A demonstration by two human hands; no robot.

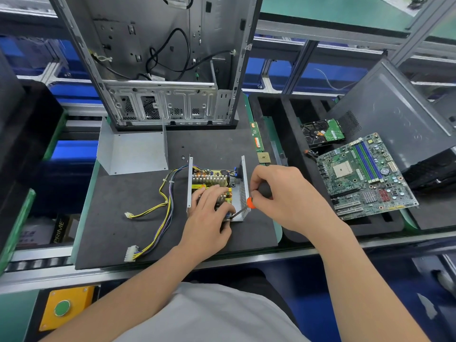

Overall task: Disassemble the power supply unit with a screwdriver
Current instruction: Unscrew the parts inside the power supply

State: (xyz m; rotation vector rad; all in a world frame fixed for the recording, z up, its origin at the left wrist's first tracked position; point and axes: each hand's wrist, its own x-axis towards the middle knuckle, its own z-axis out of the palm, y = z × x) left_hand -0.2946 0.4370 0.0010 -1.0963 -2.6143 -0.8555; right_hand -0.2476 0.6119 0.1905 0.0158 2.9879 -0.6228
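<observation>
The open power supply unit (243,183) sits on the dark foam mat, its lid off and its yellow circuit board and heat sinks exposed. My left hand (207,218) lies on the board with fingers spread, covering its near half. My right hand (283,196) grips a screwdriver (250,202) with a black and orange handle. The thin shaft slants down-left to the unit's near right corner, beside my left thumb. A bundle of yellow, purple and black cables (164,208) trails left from the unit to white connectors.
The removed metal lid (133,151) lies behind-left of the unit. An empty computer case (158,60) stands at the mat's back. At right, a foam tray holds a motherboard (362,176) and a hard drive (322,133). RAM sticks (256,139) and a CPU (263,157) lie along the mat's right edge.
</observation>
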